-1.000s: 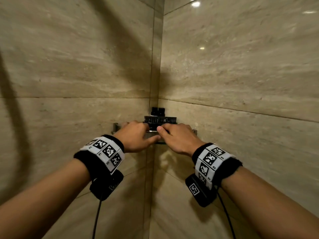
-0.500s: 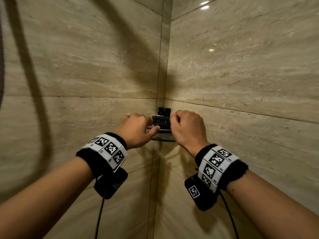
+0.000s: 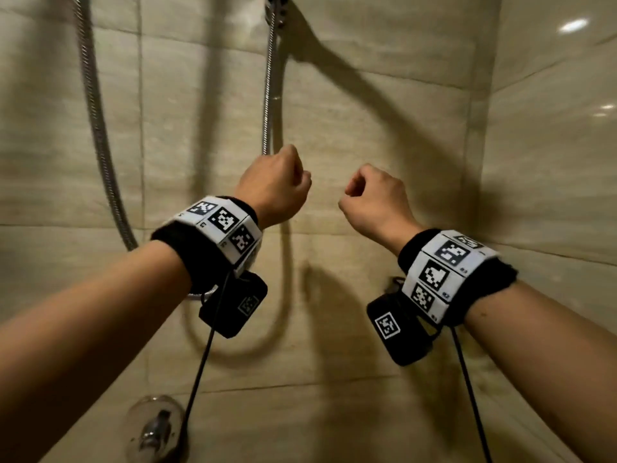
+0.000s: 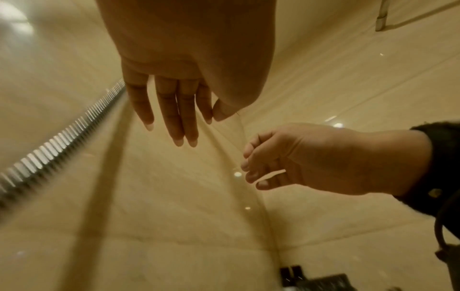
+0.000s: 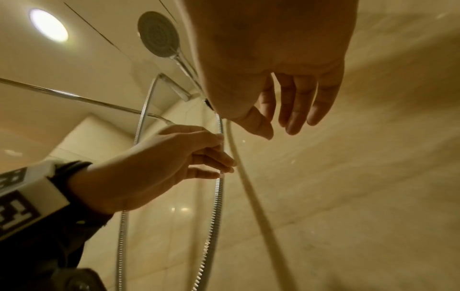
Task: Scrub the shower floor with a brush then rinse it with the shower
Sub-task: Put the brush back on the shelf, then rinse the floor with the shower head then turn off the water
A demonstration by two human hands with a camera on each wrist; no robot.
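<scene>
The metal shower hose (image 3: 269, 95) hangs in a loop on the beige tiled wall. The shower head (image 5: 159, 33) sits in its holder high above. My left hand (image 3: 277, 185) is raised beside the hose (image 5: 217, 196), fingers nearly straight with their tips at it; I cannot tell if they touch. My right hand (image 3: 370, 195) hangs in the air a little to the right, its fingers (image 5: 296, 110) loosely bent and holding nothing. The dark brush (image 4: 328, 281) lies low in the wall corner in the left wrist view, away from both hands.
A round chrome tap handle (image 3: 157, 426) is on the wall below my left forearm. A second stretch of hose (image 3: 96, 128) runs down the left. The side wall (image 3: 551, 162) closes in on the right. A ceiling lamp (image 5: 48, 24) glows overhead.
Both hands have let go of the brush on the corner shelf and moved up and left to the hose wall. The view has swung left with them.
</scene>
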